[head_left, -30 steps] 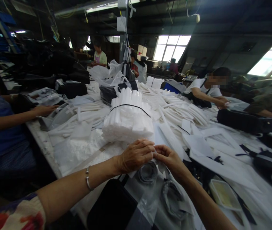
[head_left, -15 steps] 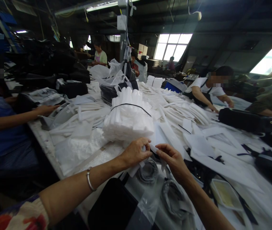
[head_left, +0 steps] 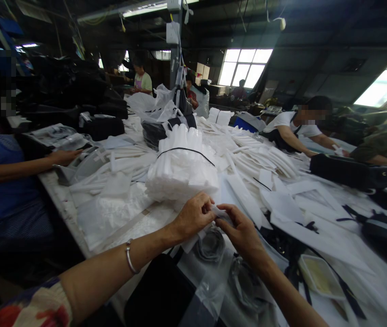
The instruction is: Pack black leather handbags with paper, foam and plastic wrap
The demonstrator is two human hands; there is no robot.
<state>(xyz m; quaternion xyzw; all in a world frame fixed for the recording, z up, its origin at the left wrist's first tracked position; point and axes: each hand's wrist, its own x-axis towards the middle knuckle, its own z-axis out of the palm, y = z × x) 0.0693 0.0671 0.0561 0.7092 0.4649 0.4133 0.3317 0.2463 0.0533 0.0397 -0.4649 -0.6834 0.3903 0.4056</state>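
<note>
My left hand [head_left: 196, 215] is closed in a pinch on one end of a small white strip [head_left: 217, 211]. From the other side my right hand [head_left: 237, 227] grips the same strip between thumb and fingers. What the strip is made of, I cannot tell. Below the hands lies a grey and black bag [head_left: 161, 290] with clear plastic over part of it. Two rolled grey straps, a far one [head_left: 210, 245] and a near one [head_left: 247, 281], rest on it. Just beyond my hands stands a bundle of white foam pieces [head_left: 183, 172] tied with a black band.
White foam strips and sheets [head_left: 271, 159] cover much of the table. A clear plastic box [head_left: 320, 274] sits at the right, near black bags [head_left: 346, 172]. One co-worker [head_left: 2, 181] is at the left edge, another [head_left: 291, 127] leans over the table at the right.
My right hand has moved slightly left, closer to my left hand, and its fingers have shifted along the strip. The co-worker at the right has moved an arm.
</note>
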